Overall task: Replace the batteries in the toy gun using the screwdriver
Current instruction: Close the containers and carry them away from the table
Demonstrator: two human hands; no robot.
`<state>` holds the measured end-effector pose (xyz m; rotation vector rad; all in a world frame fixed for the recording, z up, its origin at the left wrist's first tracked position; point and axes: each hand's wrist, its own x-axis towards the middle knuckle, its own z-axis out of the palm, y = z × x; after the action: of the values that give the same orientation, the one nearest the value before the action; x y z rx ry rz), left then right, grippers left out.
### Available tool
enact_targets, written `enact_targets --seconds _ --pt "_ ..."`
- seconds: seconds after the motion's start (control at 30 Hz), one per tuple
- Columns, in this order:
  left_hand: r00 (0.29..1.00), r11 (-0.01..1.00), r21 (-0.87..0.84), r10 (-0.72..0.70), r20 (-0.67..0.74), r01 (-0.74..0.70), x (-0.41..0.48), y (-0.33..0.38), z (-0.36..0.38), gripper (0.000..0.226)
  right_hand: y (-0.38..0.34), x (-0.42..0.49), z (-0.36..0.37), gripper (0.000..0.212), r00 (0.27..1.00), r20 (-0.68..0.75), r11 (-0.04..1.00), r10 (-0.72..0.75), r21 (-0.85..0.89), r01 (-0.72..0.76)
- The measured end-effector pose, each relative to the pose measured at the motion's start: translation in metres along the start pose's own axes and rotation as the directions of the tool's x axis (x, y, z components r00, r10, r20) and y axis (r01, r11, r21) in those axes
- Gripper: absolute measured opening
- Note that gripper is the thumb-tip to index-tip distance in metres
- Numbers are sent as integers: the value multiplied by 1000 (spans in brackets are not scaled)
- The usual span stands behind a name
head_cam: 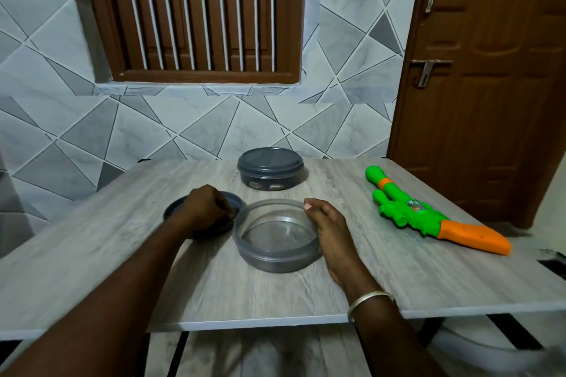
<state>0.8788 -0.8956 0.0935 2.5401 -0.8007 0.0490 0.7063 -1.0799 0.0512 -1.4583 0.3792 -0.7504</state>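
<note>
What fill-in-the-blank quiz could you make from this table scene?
1. The toy gun lies untouched on the ____ side of the table.
2. The left hand holds a loose dark ____ lying on the table.
3. The right hand grips the rim of the container that stands ____, not closed.
4. The toy gun is green with an ____ stock.

Missing words: right; lid; open; orange.
</note>
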Motion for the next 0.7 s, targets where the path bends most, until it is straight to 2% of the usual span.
enact_targets --seconds 0.23,0.37,0.47,0.53,0.6,0.63,0.7 --pt "991 1000 -17 -19 132 22 -5 -4 -13 14 8 7 1 29 1000 -7 995 -11 -100 10" --pt "978 991 -131 1 208 27 -8 -2 -14 11 11 10 1 27 999 -44 996 -18 -87 14" --pt "969 997 -82 27 244 -7 -9 3 -12 14 14 12 0 26 997 -72 998 -18 -53 14" --pt "984 1000 -1 19 177 -19 -8 6 -9 11 15 12 0 25 996 -91 999 -6 -36 2" --pt "997 1000 5 -5 78 4 -8 11 -9 4 15 13 -1 24 994 -112 1000 2 -19 -4" --pt "1000 1000 -17 -10 10 10 -9 17 -11 6 15 13 -1 24 992 -124 1000 8 -15 -10" --pt "980 998 -60 11 -198 -23 -15 28 -22 22 14 14 0 24 992 -127 999 19 -24 -22"
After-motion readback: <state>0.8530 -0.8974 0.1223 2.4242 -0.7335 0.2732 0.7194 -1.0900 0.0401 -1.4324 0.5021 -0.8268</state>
